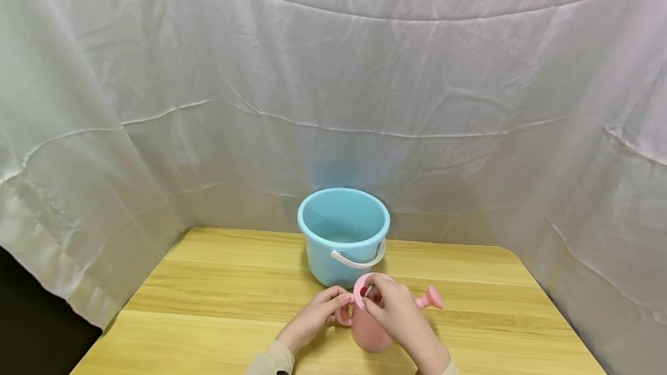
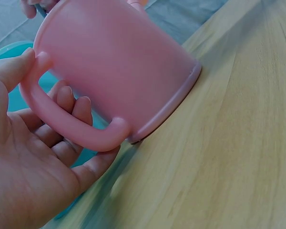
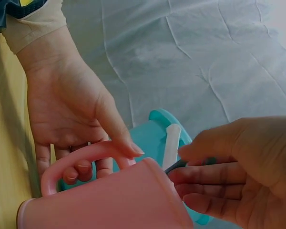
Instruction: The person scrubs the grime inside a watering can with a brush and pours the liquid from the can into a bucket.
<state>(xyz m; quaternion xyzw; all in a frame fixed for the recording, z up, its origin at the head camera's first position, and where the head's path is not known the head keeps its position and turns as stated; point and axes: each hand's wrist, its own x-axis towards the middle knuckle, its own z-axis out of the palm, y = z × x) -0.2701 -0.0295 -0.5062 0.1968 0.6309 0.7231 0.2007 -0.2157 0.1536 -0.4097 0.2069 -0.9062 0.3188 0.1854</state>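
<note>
A pink watering can (image 1: 369, 331) stands upright on the wooden table, its spout (image 1: 429, 298) pointing right. My left hand (image 1: 316, 312) holds the can's handle (image 2: 66, 121), thumb on the upper end and fingers passing through the loop. Over the can's open mouth is my right hand (image 1: 398, 308), pinching a thin, dark grey stick-like thing (image 3: 175, 165) that reaches in at the rim. Its lower part is hidden by the can, so I cannot tell its kind. Something small and red (image 1: 363, 292) shows inside the mouth.
Right behind the can stands a light blue bucket (image 1: 325, 265) with its white handle (image 1: 359, 264) hanging down the front. Grey-white cloth (image 1: 333, 74) hangs behind and on both sides of the wooden table (image 1: 224, 288).
</note>
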